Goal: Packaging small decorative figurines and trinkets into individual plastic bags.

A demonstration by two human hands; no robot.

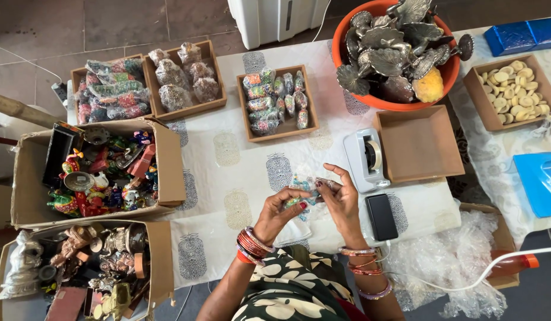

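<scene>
Printed white tablecloth (251,172) over a tiled floor, crowded with trays. At lower centre of the frame the left hand (277,211) and right hand (342,199) meet, fingers of both pinched on a small clear packet of coloured trinkets (303,189) held just above the cloth. Tape dispenser (366,159) sits just right (empty cardboard tray (419,144) beside it). Judgement: keep the wrap taut and both pinches steady so nothing slips out.
</scene>
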